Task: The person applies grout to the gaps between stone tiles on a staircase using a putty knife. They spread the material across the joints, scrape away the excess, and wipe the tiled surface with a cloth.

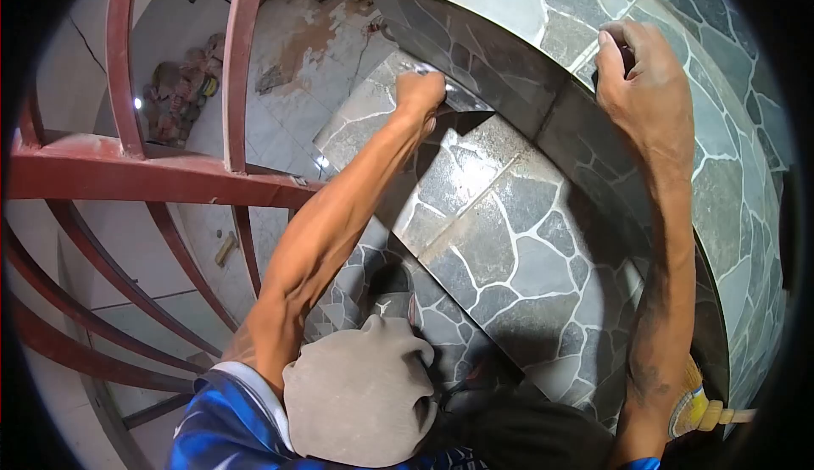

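Note:
My left hand (420,94) is closed in a fist at the far end of the lower stone-patterned step (526,241), by the foot of the dark riser (483,55). Under and beside it lies a shiny flat metal piece (466,100); its full shape is hidden by the hand. Over the edge of the upper step (509,8), my right hand (646,84) has its fingers curled toward the thumb. A dark patch shows between them, and I cannot make out whether it is an object or shadow.
A dark red metal railing (161,173) stands at the left. Below it, rubble and bags (182,88) lie on the lower floor. A brush with yellow on it (691,406) is beside my right forearm. A grey cloth-like cover (360,394) shows at the bottom.

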`<state>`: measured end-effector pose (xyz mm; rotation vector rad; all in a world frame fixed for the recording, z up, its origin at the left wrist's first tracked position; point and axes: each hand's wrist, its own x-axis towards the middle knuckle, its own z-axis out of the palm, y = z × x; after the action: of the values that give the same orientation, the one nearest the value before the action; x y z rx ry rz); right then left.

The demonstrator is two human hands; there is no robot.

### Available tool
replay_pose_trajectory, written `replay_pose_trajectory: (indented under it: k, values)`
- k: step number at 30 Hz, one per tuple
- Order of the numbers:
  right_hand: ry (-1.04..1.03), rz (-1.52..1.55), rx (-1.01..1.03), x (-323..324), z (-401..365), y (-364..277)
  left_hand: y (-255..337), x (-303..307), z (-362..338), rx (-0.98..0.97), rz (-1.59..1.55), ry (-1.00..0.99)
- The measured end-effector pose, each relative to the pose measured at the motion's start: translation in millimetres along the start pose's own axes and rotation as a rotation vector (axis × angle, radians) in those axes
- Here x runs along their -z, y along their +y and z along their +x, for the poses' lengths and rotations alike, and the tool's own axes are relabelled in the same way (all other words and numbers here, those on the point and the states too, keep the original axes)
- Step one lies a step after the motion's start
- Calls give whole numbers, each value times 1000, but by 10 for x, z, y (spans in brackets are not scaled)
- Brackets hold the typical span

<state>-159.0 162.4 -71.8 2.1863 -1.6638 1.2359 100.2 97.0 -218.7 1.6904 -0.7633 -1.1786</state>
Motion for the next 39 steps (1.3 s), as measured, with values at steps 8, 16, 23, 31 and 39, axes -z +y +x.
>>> replay_pose_trajectory:
  k: [8, 16, 23, 31, 39]
  values:
    - [11, 39, -51, 14, -27, -41, 95, 51, -4, -46, -163, 12]
    - [24, 41, -24, 15, -19, -23, 229, 112, -51, -63, -159, 27]
    - [25, 50, -16, 30, -12, -21, 145, 222, 103, -119, -157, -18]
    - [19, 30, -46, 20, -40, -58, 226, 318, 256, -91, -180, -15]
    - [29, 59, -10, 30, 11, 11, 258, 391, 485, -68, -151, -14]
